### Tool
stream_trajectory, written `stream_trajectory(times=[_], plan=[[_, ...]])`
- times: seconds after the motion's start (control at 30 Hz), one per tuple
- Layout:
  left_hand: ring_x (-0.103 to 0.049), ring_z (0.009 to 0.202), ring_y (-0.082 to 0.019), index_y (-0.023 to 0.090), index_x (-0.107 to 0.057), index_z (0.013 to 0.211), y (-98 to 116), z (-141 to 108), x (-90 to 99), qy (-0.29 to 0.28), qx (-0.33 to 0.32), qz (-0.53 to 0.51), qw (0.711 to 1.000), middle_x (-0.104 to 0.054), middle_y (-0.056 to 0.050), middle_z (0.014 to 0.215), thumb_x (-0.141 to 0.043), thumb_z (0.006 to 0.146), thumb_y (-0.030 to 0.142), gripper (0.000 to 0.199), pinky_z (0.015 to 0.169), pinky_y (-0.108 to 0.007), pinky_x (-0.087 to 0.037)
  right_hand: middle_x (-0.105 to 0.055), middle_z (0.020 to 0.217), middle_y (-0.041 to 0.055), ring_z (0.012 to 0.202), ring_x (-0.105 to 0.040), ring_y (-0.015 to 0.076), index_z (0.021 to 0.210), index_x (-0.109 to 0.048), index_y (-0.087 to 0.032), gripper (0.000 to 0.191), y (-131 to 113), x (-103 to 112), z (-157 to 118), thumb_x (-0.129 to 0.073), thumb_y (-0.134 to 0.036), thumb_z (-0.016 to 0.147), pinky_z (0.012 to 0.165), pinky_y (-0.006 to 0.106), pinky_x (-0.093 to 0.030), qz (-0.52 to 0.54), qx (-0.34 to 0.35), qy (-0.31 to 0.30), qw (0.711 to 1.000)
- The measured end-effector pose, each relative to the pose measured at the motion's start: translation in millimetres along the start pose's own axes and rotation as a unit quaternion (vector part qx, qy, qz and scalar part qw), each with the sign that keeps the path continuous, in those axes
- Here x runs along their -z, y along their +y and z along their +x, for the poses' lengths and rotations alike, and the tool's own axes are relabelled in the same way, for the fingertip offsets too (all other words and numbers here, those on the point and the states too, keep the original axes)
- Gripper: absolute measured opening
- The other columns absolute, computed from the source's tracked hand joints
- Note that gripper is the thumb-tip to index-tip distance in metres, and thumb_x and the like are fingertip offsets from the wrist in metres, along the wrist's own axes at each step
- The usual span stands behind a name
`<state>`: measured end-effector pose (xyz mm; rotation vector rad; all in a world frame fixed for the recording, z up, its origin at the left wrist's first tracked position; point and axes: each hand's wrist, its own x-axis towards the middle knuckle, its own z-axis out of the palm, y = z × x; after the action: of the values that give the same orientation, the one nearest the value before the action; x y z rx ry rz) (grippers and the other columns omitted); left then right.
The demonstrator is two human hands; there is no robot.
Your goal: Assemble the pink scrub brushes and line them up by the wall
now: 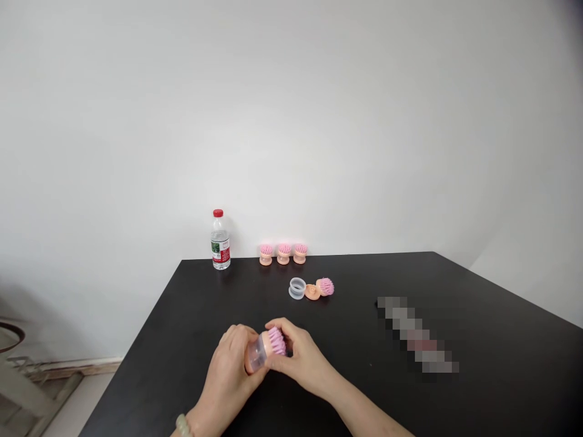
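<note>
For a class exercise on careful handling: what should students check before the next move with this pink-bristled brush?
1. Grip on the pink-bristled brush: left hand around its clear plastic cup, right hand at the bristles: ok.
2. Clear cup fully seated on the brush: cannot tell.
3. Second brush with peach base lying on its side, clear plastic ring beside it, not fitted: not ok.
4. Three upright peach brushes at the far table edge: ok.
5. Red-capped clear water bottle standing upright: ok.
</note>
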<state>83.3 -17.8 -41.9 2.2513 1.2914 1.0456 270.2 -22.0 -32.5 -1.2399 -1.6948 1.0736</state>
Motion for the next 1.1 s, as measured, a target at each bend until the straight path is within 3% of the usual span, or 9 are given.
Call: stream_trajectory(times=[0.07, 0.17, 0.37, 0.53, 0.63, 0.73, 0.83, 1.0, 1.1], plan=[[-0.064, 0.078, -0.022, 0.024, -0.052, 0.085, 1, 0, 0.7, -0.005, 0.008, -0.001, 1.0, -0.064, -0.002, 0.088, -0.067, 0.076, 0.019, 0.018, 0.068, -0.036, -0.052, -0.063, 0.105, 0.0003, 0.094, -0.062, 0.0201, 0.111, -0.061, -0.025, 0.05, 0, 0, 0, -0.078, -0.014, 0.064, 0.082, 0.032, -0.051, 0.015, 0.02, -0.003, 1.0], [-0.064, 0.078, -0.023, 0.023, -0.052, 0.085, 1, 0, 1.8, -0.02, 0.032, -0.004, 0.999, -0.064, -0.003, 0.088, -0.071, 0.074, 0.021, 0.021, 0.068, -0.036, -0.052, -0.059, 0.122, 0.0018, 0.11, -0.059, 0.0228, 0.123, -0.055, -0.028, 0.07, 1, 0, -1, -0.082, -0.015, 0.06, 0.093, 0.035, -0.049, 0.058, 0.03, -0.017, 0.998], [-0.062, 0.081, -0.024, 0.023, -0.051, 0.085, 2, -1, 2.7, -0.028, 0.016, 0.003, 0.999, -0.064, -0.004, 0.089, -0.064, 0.079, 0.023, 0.014, 0.073, -0.04, -0.05, -0.061, 0.096, -0.0019, 0.084, -0.06, 0.0175, 0.114, -0.059, -0.025, 0.055, 5, -3, 1, -0.079, -0.014, 0.064, 0.076, 0.03, -0.05, 0.032, -0.005, 0.001, 0.999], [-0.063, 0.08, -0.023, 0.023, -0.051, 0.084, 8, 1, 5.8, -0.062, 0.08, -0.041, 0.994, -0.065, -0.003, 0.09, -0.067, 0.073, 0.022, 0.02, 0.071, -0.036, -0.049, -0.061, 0.113, -0.0008, 0.102, -0.06, 0.0201, 0.113, -0.059, -0.028, 0.062, 2, -1, -1, -0.079, -0.007, 0.058, 0.087, 0.031, -0.049, 0.06, 0.045, -0.011, 0.997], [-0.062, 0.078, -0.022, 0.023, -0.051, 0.085, 8, 2, 5.4, -0.063, 0.088, -0.043, 0.993, -0.064, -0.002, 0.088, -0.068, 0.074, 0.027, 0.02, 0.069, -0.035, -0.048, -0.062, 0.11, -0.0002, 0.097, -0.061, 0.0202, 0.116, -0.058, -0.027, 0.066, 1, 0, 0, -0.083, -0.012, 0.057, 0.083, 0.031, -0.05, 0.066, 0.009, -0.016, 0.998], [-0.062, 0.078, -0.022, 0.023, -0.052, 0.084, 7, 1, 3.8, -0.057, 0.073, -0.036, 0.995, -0.063, -0.002, 0.086, -0.065, 0.078, 0.031, 0.017, 0.069, -0.034, -0.047, -0.062, 0.092, -0.0023, 0.08, -0.058, 0.0162, 0.105, -0.062, -0.023, 0.046, 0, -2, 1, -0.079, -0.017, 0.064, 0.069, 0.027, -0.048, 0.027, -0.025, 0.0, 0.999], [-0.06, 0.076, -0.021, 0.023, -0.052, 0.082, 6, 1, 3.3, -0.062, 0.077, -0.05, 0.994, -0.063, -0.002, 0.084, -0.066, 0.078, 0.034, 0.018, 0.069, -0.033, -0.046, -0.062, 0.087, -0.0029, 0.077, -0.057, 0.0152, 0.095, -0.066, -0.023, 0.034, -2, -2, 0, -0.077, -0.016, 0.064, 0.066, 0.025, -0.046, -0.012, -0.012, 0.017, 1.0], [-0.052, 0.066, -0.016, 0.023, -0.051, 0.078, 7, 3, 6.1, -0.087, 0.118, -0.125, 0.981, -0.059, 0.005, 0.072, -0.075, 0.069, 0.032, 0.027, 0.06, -0.027, -0.038, -0.065, 0.095, -0.0019, 0.084, -0.059, 0.0177, 0.098, -0.068, -0.024, 0.044, -5, 3, -1, -0.082, -0.013, 0.058, 0.072, 0.027, -0.049, -0.011, 0.015, 0.011, 1.0], [-0.045, 0.062, -0.012, 0.021, -0.051, 0.074, 7, 5, 10.3, -0.115, 0.161, -0.235, 0.952, -0.054, 0.008, 0.066, -0.081, 0.061, 0.027, 0.033, 0.057, -0.024, -0.033, -0.063, 0.095, -0.0018, 0.084, -0.059, 0.0178, 0.097, -0.069, -0.024, 0.043, -9, 8, -2, -0.085, -0.016, 0.058, 0.074, 0.028, -0.05, 0.01, 0.037, -0.015, 0.999]])
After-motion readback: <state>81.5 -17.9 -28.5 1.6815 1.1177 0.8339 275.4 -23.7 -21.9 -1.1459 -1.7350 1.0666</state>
